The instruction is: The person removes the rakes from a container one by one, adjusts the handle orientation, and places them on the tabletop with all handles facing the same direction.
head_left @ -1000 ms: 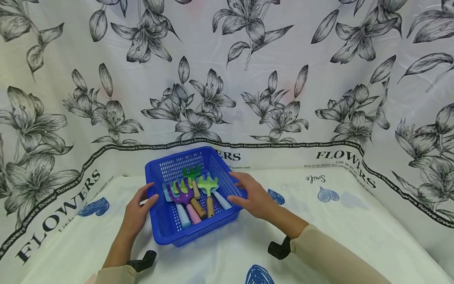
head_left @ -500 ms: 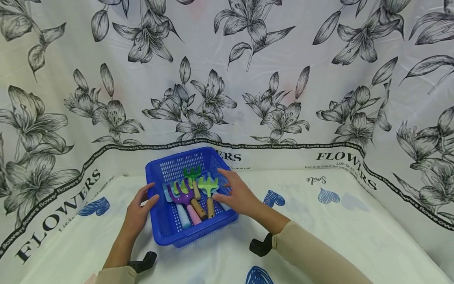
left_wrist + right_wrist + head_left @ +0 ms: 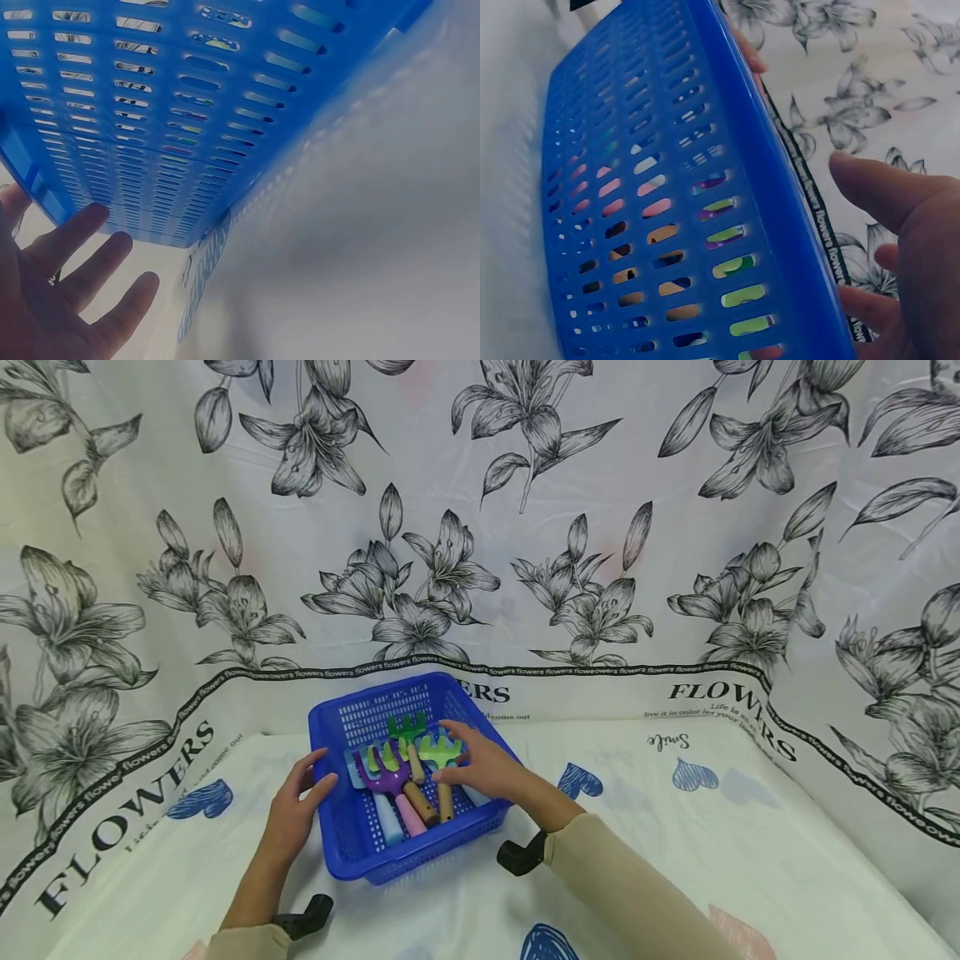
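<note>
Head view is showing the left hand (image 3: 296, 807) resting with relaxed, straight fingers against the near-left wall of the basket (image 3: 352, 843), which is sitting on the table (image 3: 675, 860) close to the person; steadying that wall is likely wise so the basket is not sliding. Further in, the right hand (image 3: 480, 766) is reaching over the right rim, fingers loose and grasping nothing, hovering at the light-green rake (image 3: 438, 752). Closing on its wooden handle, clear of the purple rake (image 3: 386, 768), should be lifting it cleanly.
</note>
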The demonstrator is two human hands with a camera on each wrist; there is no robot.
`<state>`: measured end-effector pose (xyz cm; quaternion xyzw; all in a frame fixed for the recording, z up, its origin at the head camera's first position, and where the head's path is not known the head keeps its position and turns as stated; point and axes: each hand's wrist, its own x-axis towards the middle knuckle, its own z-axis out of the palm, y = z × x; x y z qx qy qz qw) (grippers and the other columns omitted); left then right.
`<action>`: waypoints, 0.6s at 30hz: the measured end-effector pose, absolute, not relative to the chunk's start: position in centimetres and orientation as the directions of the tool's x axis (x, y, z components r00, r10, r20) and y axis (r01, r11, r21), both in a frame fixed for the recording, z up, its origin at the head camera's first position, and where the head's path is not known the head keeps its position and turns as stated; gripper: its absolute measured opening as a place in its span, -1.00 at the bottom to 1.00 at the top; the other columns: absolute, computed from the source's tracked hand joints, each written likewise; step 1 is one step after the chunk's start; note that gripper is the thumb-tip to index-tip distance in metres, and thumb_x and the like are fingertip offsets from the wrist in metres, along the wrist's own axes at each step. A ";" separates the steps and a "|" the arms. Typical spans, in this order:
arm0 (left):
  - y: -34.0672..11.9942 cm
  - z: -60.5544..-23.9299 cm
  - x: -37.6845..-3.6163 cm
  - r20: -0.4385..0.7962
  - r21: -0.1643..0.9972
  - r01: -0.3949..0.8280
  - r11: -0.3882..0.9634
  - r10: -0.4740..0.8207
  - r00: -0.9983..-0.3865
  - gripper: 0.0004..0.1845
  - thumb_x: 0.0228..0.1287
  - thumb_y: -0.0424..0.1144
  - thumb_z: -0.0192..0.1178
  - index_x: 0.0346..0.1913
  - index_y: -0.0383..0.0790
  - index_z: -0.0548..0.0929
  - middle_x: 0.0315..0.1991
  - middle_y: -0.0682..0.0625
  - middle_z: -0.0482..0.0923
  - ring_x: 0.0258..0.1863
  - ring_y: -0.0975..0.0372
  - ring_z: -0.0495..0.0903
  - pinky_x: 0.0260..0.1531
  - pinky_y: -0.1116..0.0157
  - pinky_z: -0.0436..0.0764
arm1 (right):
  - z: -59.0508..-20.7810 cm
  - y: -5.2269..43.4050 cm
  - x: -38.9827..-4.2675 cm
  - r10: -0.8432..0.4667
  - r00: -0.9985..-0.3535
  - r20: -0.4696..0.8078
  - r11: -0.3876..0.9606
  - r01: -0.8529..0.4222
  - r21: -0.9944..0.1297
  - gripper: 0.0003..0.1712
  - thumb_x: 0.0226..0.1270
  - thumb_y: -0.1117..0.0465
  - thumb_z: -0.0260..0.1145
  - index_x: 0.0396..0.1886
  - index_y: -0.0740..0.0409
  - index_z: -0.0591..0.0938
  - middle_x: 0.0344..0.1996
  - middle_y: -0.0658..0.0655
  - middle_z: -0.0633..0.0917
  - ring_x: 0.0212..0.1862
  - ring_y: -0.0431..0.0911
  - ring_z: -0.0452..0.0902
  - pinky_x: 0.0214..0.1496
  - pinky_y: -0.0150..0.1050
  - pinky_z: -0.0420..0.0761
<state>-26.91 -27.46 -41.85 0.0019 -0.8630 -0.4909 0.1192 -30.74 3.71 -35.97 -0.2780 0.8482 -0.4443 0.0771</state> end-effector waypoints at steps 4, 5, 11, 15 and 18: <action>-27.4 -41.9 -27.1 0.206 0.844 0.114 0.525 -0.121 -0.971 -0.21 0.36 0.27 -0.02 0.53 0.02 0.08 0.45 -0.29 0.12 0.37 -0.21 0.18 0.20 -0.30 0.20 | -36.2 3.4 -31.2 -0.577 -0.816 0.022 0.474 -0.357 -0.805 -0.10 0.28 -0.02 0.38 0.52 -0.16 0.15 0.40 0.18 0.32 0.27 0.15 0.42 0.19 0.07 0.47; -27.4 -41.9 -27.2 0.206 0.842 0.113 0.527 -0.121 -0.971 -0.21 0.36 0.27 -0.02 0.53 0.02 0.08 0.46 -0.29 0.11 0.37 -0.21 0.17 0.20 -0.30 0.21 | -36.2 3.3 -31.3 -0.583 -0.812 0.000 0.486 -0.348 -0.802 -0.11 0.28 -0.03 0.38 0.52 -0.17 0.16 0.39 0.16 0.34 0.29 0.14 0.39 0.22 0.09 0.45; -27.4 -42.0 -27.3 0.203 0.842 0.112 0.528 -0.118 -0.972 -0.20 0.35 0.28 -0.03 0.53 0.03 0.07 0.48 -0.27 0.06 0.37 -0.23 0.16 0.17 -0.30 0.24 | -36.3 3.2 -31.7 -0.638 -0.762 -0.113 0.510 -0.308 -0.803 -0.13 0.30 -0.03 0.35 0.52 -0.14 0.17 0.36 0.16 0.38 0.32 0.12 0.34 0.20 0.10 0.47; -27.4 -41.9 -27.2 0.189 0.846 0.101 0.523 -0.119 -0.975 -0.19 0.34 0.31 -0.04 0.54 0.04 0.06 0.49 -0.25 0.03 0.38 -0.22 0.14 0.18 -0.29 0.24 | -36.4 3.0 -31.8 -0.666 -0.725 -0.175 0.528 -0.292 -0.798 -0.15 0.30 -0.01 0.35 0.52 -0.12 0.19 0.33 0.17 0.41 0.29 0.07 0.38 0.17 0.06 0.50; -27.5 -41.9 -27.1 0.177 0.850 0.089 0.519 -0.123 -0.976 -0.18 0.35 0.32 -0.05 0.54 0.04 0.04 0.50 -0.25 0.01 0.39 -0.23 0.12 0.19 -0.29 0.23 | -36.5 2.7 -31.9 -0.674 -0.708 -0.211 0.564 -0.307 -0.767 -0.17 0.29 -0.04 0.34 0.50 -0.09 0.22 0.28 0.13 0.48 0.31 0.06 0.35 0.25 0.07 0.41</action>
